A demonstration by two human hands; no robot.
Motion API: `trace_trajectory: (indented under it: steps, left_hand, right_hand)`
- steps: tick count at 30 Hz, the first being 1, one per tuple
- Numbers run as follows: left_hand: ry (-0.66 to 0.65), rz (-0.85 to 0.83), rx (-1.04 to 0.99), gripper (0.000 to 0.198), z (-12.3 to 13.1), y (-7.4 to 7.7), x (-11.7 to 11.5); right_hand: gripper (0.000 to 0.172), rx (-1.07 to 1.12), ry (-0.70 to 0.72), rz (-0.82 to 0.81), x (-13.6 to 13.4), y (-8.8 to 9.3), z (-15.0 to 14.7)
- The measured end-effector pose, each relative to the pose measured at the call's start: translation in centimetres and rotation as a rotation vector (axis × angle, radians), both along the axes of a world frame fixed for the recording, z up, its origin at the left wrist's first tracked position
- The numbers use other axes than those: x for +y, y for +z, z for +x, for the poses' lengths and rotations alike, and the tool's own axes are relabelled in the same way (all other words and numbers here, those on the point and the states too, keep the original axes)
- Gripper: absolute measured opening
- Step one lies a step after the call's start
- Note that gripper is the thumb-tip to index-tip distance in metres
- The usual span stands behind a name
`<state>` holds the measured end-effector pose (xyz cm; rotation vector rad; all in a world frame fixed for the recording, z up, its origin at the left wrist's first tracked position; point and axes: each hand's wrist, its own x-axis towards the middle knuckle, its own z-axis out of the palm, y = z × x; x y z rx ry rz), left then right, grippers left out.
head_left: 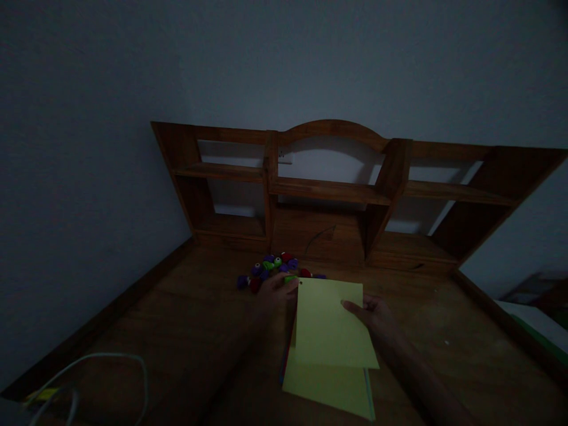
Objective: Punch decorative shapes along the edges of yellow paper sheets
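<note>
Head view: the right hand (377, 316) pinches a yellow sheet (331, 325) by its right edge, thumb in front; the left hand (270, 296) is at its top-left corner, though I cannot tell its grip; a lower sheet (326, 390) shows beneath; coloured toys (268, 266) lie beyond the left hand; a wooden shelf (328, 189) stands behind, a socket (284, 157) visible through its upper middle compartment (394, 168).

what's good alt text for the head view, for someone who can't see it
A person's right hand holds a yellow sheet over another yellow sheet, the left hand near the held sheet's upper left corner. Beyond, small purple, red and green objects lie on a wooden surface before a wooden shelf unit.
</note>
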<state>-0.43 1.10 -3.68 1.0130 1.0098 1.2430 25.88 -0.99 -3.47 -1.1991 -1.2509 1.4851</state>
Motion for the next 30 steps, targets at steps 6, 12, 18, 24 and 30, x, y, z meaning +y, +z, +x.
trace_trajectory:
  steps: [6, 12, 18, 24, 30]
  left_hand:
    - [0.014, -0.017, -0.047, 0.037, -0.3, 0.6, -0.1]
    - [0.029, -0.012, -0.078, 0.033, -0.3, 0.5, -0.1]
    - [0.056, 0.014, -0.15, 0.034, -0.1, 1.3, -0.9]
    - [0.071, -0.024, -0.151, 0.032, -0.3, 0.4, -0.3]
    - [-0.034, -0.115, -0.226, 0.034, -1.1, -1.0, 0.9]
  right_hand:
    - [0.036, -0.018, 0.002, 0.0, 0.2, -0.4, 0.2]
    - [0.036, -0.02, 0.014, -0.001, 0.2, -0.3, 0.2]
    - [0.038, -0.026, -0.023, -0.029, 0.4, -0.7, 0.2]
    - [0.033, 0.002, -0.007, -0.012, 0.6, -1.1, 0.4]
    - [0.03, 0.066, -0.045, -0.016, 0.2, -0.3, 0.3]
